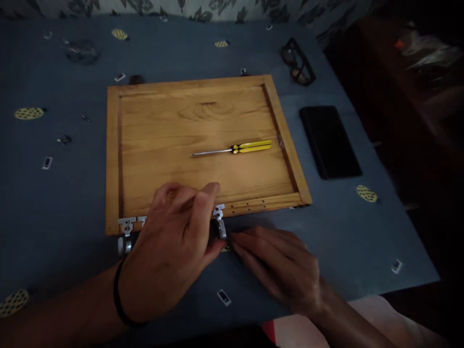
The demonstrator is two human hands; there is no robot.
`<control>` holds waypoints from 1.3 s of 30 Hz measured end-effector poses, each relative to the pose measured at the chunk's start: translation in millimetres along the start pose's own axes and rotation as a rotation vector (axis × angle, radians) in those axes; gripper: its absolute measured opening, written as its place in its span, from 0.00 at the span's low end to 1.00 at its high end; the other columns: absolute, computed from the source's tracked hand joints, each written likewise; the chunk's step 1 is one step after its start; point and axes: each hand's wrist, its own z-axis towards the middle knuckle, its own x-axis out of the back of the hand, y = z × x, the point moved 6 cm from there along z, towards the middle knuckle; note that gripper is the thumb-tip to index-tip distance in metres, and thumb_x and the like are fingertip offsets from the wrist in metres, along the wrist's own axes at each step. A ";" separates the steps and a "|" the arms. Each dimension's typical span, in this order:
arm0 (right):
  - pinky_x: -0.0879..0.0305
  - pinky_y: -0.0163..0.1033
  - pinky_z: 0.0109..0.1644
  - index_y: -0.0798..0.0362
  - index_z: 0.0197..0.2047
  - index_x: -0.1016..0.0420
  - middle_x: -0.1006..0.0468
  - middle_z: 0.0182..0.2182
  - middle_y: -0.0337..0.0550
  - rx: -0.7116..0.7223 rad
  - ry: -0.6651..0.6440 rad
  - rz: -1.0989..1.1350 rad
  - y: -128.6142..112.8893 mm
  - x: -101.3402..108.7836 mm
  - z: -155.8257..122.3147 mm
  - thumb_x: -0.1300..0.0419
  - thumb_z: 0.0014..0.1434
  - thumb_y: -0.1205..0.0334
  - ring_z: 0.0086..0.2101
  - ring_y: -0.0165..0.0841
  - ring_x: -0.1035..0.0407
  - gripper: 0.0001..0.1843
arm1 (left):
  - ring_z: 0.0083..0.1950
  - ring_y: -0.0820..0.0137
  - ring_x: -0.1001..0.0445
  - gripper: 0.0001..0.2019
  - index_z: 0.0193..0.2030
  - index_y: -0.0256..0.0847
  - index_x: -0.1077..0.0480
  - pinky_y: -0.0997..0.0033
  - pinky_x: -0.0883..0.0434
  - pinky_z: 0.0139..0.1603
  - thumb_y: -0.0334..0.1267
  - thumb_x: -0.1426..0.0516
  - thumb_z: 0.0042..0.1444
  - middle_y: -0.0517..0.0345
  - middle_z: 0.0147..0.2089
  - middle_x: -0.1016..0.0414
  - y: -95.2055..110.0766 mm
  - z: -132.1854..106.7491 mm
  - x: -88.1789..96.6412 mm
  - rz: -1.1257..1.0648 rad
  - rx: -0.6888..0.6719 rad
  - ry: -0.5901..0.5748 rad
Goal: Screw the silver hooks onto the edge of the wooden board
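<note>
A framed wooden panel (203, 121) lies flat on the cloth-covered table. My left hand (174, 232) spans its near edge, with fingers resting on the wood and the thumb below the edge. Beside that thumb, a silvery metal hook (220, 223) with a holed plate sits at the panel's near edge. My right hand (279, 266) has its fingertips pinched together near the hook's lower end; whatever they hold is hidden. Another metal hook (126, 232) shows at the near left corner. Left of my hand, a metal plate (142, 220) is partly covered. Across the panel lies a yellow-handled screwdriver (232, 148).
Right of the panel are a dark phone (330, 141) and black-framed glasses (297, 63). Small metal pieces (64, 140) lie on the left, and a blurred clear item (81, 51) is farther back. Small dark holes (248, 204) mark the near rail.
</note>
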 end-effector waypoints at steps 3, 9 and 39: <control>0.27 0.35 0.32 0.49 0.49 0.26 0.18 0.30 0.37 -0.009 -0.005 0.004 0.0 0.0 0.3 0.42 0.66 0.70 0.29 0.29 0.23 0.10 | 0.50 0.54 0.22 0.35 0.66 0.43 0.49 0.40 0.30 0.57 0.33 0.37 0.56 0.51 0.45 0.19 0.2 0.5 0.2 0.007 -0.006 -0.001; 0.27 0.33 0.33 0.49 0.47 0.27 0.20 0.29 0.37 -0.025 0.012 -0.029 -0.7 2.4 3.1 0.44 0.69 0.67 0.27 0.27 0.24 0.07 | 0.53 0.55 0.23 0.36 0.65 0.39 0.48 0.44 0.32 0.59 0.33 0.35 0.54 0.50 0.49 0.19 -0.4 -0.1 -0.9 0.015 -0.006 -0.016; 0.33 0.30 0.30 0.53 0.59 0.25 0.27 0.28 0.38 0.033 -0.020 -0.166 5.1 -12.7 4.4 0.47 0.69 0.68 0.26 0.27 0.30 0.18 | 0.55 0.53 0.24 0.30 0.59 0.33 0.42 0.48 0.33 0.57 0.35 0.33 0.53 0.47 0.47 0.20 -0.5 -0.9 0.8 0.065 -0.018 -0.019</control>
